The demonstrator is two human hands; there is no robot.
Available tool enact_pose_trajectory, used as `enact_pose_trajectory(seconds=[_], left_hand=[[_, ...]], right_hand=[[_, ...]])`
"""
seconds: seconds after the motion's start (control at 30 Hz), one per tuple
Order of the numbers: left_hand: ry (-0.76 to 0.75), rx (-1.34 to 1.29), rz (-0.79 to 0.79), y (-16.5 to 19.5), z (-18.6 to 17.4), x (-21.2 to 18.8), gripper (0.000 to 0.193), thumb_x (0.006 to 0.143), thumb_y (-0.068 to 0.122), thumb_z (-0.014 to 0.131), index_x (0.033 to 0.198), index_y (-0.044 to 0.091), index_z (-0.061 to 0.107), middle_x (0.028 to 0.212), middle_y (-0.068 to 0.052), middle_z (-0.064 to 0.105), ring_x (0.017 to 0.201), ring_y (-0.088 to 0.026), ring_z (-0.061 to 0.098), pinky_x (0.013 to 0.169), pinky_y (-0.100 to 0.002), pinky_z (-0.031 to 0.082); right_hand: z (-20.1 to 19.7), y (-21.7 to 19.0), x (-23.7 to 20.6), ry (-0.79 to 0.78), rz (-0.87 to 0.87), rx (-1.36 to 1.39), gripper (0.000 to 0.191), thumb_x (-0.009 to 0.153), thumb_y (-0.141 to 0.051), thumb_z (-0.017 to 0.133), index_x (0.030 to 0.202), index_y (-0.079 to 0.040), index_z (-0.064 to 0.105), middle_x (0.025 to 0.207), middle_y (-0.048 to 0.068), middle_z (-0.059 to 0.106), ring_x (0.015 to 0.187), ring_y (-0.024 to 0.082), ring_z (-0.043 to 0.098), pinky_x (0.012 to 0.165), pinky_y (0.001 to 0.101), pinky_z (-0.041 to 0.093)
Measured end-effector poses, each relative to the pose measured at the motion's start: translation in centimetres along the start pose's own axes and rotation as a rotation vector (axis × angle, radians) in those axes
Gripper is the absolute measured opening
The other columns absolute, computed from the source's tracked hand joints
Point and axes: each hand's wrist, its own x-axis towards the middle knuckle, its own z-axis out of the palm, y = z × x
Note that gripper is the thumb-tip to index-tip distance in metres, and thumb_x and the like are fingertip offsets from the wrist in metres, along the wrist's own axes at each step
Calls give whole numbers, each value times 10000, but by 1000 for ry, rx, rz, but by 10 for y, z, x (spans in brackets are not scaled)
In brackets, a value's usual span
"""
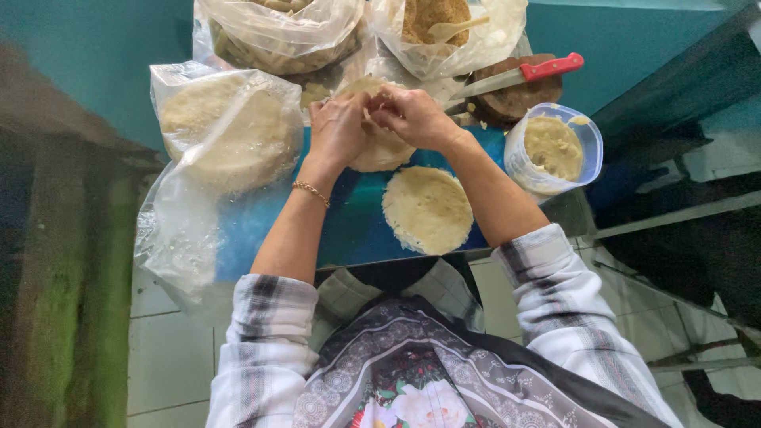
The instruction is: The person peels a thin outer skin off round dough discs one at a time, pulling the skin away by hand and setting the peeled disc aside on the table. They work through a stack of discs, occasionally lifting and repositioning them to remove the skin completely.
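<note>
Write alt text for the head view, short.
Seen from above, the left hand and right hand pinch a round dough wrapper over a blue table. A second wrapper lies flat nearer the person; a tub of filling, a red-handled knife and bags of dough sit around.

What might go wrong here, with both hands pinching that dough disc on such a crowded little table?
The flat dough round lies at the table's near edge and might get nudged off. The red-handled knife rests loosely on a brown block close to the right hand. The thin dough disc that the left hand helps pinch may tear.
</note>
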Motion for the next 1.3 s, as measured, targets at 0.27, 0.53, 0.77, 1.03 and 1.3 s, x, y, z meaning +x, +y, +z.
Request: enact_pose_trajectory(seconds=[0.27, 0.53, 0.77, 1.03, 1.3], left_hand=[[141, -310, 38, -19, 7, -5, 233, 824, 132, 808, 989, 75, 654, 948, -129, 735, 858, -312, 727, 757, -435, 549], [180, -27, -314, 0, -6, -41, 505, 801, 179, 850, 1158, 3, 539, 1101, -198, 589, 991, -419, 636, 782, -497, 529], [144, -113, -377, -9, 2, -41, 486, 779, 259, 874, 1102, 47, 579, 1122, -171, 634, 1005, -386, 660, 836, -488, 529], [194, -346, -457, -26, 27, -24, 267, 860, 211, 812, 1018, 14, 725, 928, -150, 752, 849, -289, 722, 790, -416, 560], [136, -1156, -314, -28, 35, -19, 190, 979, 99, 703, 1128, -18, 724, 945, 24, 731, 805, -48, 607, 695, -243, 496]], right_hand=[[16, 6, -1, 23, 19, -364, 406, 825, -337, 841, 1029, -54, 632, 821, 124, 691, 756, 285, 677, 666, 424, 535], [25, 16, 6, 95, 110, -271, 232, 863, -312, 783, 977, -116, 732, 827, 132, 716, 753, 280, 709, 683, 403, 555], [20, 18, 11, 141, -43, -313, 189, 921, -234, 773, 1003, -73, 719, 923, 135, 727, 807, 279, 708, 705, 390, 547], [20, 24, 11, 95, 170, 30, 154, 993, -153, 708, 1119, -66, 693, 873, 29, 690, 784, 117, 594, 726, 297, 534], [26, -1, 4, 356, -7, -32, 492, 859, -362, 889, 1036, -21, 582, 867, 40, 613, 693, 137, 567, 625, 308, 520]])
